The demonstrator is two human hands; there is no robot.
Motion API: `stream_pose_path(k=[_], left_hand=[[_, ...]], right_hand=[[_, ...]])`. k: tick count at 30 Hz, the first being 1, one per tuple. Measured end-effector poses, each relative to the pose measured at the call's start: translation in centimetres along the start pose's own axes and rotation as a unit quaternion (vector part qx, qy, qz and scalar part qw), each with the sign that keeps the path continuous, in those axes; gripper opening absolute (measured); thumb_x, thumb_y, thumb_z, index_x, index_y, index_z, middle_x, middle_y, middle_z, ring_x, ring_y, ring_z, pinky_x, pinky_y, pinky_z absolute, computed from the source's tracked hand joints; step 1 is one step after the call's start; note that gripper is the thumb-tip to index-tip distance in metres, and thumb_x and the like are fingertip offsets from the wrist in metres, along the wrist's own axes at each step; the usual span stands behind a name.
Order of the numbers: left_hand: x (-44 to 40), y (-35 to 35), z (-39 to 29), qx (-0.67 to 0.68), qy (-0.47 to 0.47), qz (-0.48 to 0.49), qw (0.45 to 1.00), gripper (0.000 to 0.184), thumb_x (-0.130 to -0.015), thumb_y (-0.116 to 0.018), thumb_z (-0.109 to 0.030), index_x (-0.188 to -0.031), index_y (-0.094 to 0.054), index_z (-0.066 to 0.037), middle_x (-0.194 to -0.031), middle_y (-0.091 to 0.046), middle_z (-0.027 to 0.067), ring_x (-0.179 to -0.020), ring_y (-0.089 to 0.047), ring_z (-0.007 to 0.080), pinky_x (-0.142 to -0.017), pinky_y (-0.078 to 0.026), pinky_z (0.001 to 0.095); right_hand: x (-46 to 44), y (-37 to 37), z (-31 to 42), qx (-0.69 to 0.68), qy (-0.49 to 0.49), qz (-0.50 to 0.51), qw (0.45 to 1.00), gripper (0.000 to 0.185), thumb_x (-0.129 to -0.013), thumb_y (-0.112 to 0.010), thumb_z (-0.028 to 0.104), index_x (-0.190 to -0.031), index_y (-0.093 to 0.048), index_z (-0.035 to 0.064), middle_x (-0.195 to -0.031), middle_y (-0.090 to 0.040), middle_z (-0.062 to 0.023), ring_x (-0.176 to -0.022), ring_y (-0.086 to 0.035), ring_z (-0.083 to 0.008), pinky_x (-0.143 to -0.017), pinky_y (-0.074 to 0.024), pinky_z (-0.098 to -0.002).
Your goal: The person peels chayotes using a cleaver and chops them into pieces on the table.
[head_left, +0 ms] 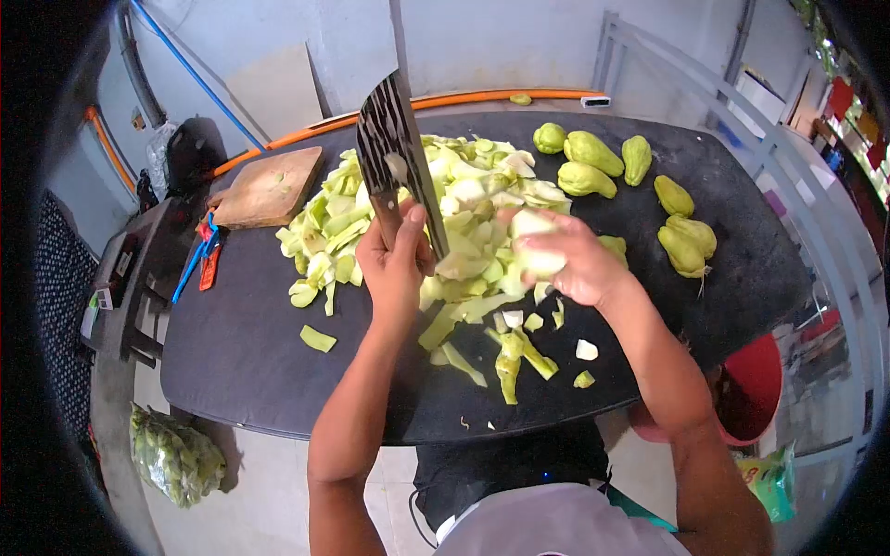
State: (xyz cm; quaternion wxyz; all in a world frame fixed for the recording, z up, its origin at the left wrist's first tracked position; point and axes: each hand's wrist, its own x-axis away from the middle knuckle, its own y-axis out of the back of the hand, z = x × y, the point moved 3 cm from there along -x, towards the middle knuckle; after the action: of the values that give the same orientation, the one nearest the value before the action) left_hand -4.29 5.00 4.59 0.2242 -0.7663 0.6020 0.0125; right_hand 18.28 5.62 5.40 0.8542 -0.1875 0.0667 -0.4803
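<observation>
My left hand [394, 264] is closed round the wooden handle of a cleaver [378, 139], whose broad blade points upward with its edge to the right. In my right hand [584, 264], slightly blurred, is a pale peeled chayote piece [538, 248], gripped between the fingers and thumb. Behind and between both hands spreads a big heap of chayote slices [329, 222]. Peel strips and small trimmings [508, 366] lie on the dark table [250, 352] in front of my right hand.
Several whole chayotes [593, 153] sit at the table's back right. A wooden cutting board [271, 188] lies at the left, beside a blue-and-red tool [206, 255]. On the floor are a red bucket [765, 380] at right and a plastic bag of greens [176, 454] at left.
</observation>
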Motion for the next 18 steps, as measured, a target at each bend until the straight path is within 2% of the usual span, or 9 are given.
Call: stream_pose_path(k=[1, 2, 4, 7, 8, 10, 14, 15, 18], left_hand=[[0.3, -0.5, -0.2, 0.016, 0.017, 0.005, 1.000, 0.029, -0.094, -0.068, -0.021, -0.109, -0.063, 0.003, -0.057, -0.049, -0.0006, -0.043, -0.044, 0.0084, -0.040, -0.034, 0.0248], [0.6, -0.8, -0.3, 0.031, 0.034, 0.013, 0.999, 0.028, -0.094, -0.068, -0.019, -0.109, -0.063, 0.004, -0.056, -0.049, -0.0010, -0.044, -0.045, 0.0081, -0.041, -0.034, 0.0243], [1.5, -1.7, -0.5, 0.047, 0.156, 0.076, 0.984, 0.025, -0.094, -0.068, -0.025, -0.099, -0.062, -0.001, -0.056, -0.051, 0.0022, -0.037, -0.046, 0.0130, -0.036, -0.036, 0.0282], [3.1, -2.8, 0.8, -0.018, 0.248, 0.139, 0.959, 0.022, -0.093, -0.069, -0.022, -0.094, -0.060, -0.002, -0.055, -0.049, 0.0023, -0.036, -0.044, 0.0125, -0.035, -0.034, 0.0275], [4.0, -3.7, 0.1, -0.056, 0.284, 0.151, 0.945, 0.021, -0.092, -0.070, -0.021, -0.093, -0.060, -0.002, -0.054, -0.048, 0.0018, -0.035, -0.043, 0.0121, -0.035, -0.033, 0.0271], [4.9, -4.6, 0.6, -0.013, 0.327, 0.173, 0.929, 0.024, -0.091, -0.072, -0.018, -0.097, -0.062, 0.002, -0.055, -0.049, 0.0014, -0.038, -0.043, 0.0113, -0.037, -0.032, 0.0269], [5.3, -5.3, 0.9, -0.051, 0.337, 0.150, 0.928, 0.017, -0.090, -0.070, -0.014, -0.090, -0.060, 0.000, -0.053, -0.044, 0.0017, -0.034, -0.038, 0.0117, -0.033, -0.032, 0.0269], [5.2, -5.2, 1.0, -0.060, 0.337, 0.142, 0.929, 0.017, -0.090, -0.070, -0.014, -0.089, -0.060, 0.000, -0.052, -0.044, 0.0017, -0.034, -0.038, 0.0117, -0.033, -0.032, 0.0269], [4.8, -4.7, 1.2, -0.080, 0.347, 0.159, 0.921, 0.021, -0.091, -0.069, -0.016, -0.093, -0.061, 0.003, -0.056, -0.047, 0.0020, -0.041, -0.043, 0.0104, -0.037, -0.033, 0.0266]], right_hand=[[-0.8, 1.8, -0.3, -0.097, 0.022, -0.012, 0.995, 0.041, -0.090, -0.059, 0.014, -0.130, -0.057, 0.0056, -0.116, -0.065, -0.0088, -0.106, -0.064, -0.0261, -0.086, -0.0540, -0.0468], [-0.9, 1.4, 0.3, -0.173, -0.003, -0.012, 0.985, 0.036, -0.093, -0.058, 0.020, -0.127, -0.058, 0.0081, -0.118, -0.064, -0.0086, -0.105, -0.065, -0.0262, -0.086, -0.0535, -0.0485], [-1.9, 2.0, 0.0, -0.242, 0.009, -0.082, 0.967, 0.029, -0.095, -0.058, 0.028, -0.117, -0.061, 0.0093, -0.110, -0.066, -0.0074, -0.102, -0.065, -0.0269, -0.087, -0.0531, -0.0512], [-2.7, 3.4, -0.6, -0.344, 0.059, -0.089, 0.933, 0.027, -0.097, -0.058, 0.037, -0.104, -0.063, 0.0112, -0.103, -0.069, -0.0064, -0.099, -0.066, -0.0270, -0.088, -0.0531, -0.0507], [-3.1, 3.9, -0.9, -0.336, 0.073, -0.126, 0.930, 0.028, -0.098, -0.058, 0.039, -0.102, -0.063, 0.0117, -0.101, -0.069, -0.0062, -0.097, -0.067, -0.0267, -0.087, -0.0536, -0.0496], [-3.4, 4.9, -2.1, -0.324, 0.094, -0.206, 0.919, 0.031, -0.098, -0.057, 0.043, -0.096, -0.063, 0.0128, -0.095, -0.069, -0.0058, -0.093, -0.067, -0.0263, -0.086, -0.0546, -0.0473], [-2.8, 6.1, -2.4, -0.314, 0.075, -0.239, 0.916, 0.034, -0.100, -0.054, 0.046, -0.093, -0.063, 0.0135, -0.094, -0.069, -0.0066, -0.084, -0.068, -0.0249, -0.080, -0.0565, -0.0424], [-3.0, 6.9, -2.9, -0.343, 0.074, -0.224, 0.909, 0.040, -0.098, -0.054, 0.051, -0.090, -0.064, 0.0133, -0.090, -0.069, -0.0078, -0.081, -0.068, -0.0240, -0.075, -0.0570, -0.0424], [-2.5, 6.9, -2.2, -0.300, 0.089, -0.189, 0.931, 0.043, -0.096, -0.058, 0.053, -0.097, -0.065, 0.0107, -0.088, -0.068, -0.0033, -0.076, -0.065, -0.0176, -0.068, -0.0550, -0.0344]])
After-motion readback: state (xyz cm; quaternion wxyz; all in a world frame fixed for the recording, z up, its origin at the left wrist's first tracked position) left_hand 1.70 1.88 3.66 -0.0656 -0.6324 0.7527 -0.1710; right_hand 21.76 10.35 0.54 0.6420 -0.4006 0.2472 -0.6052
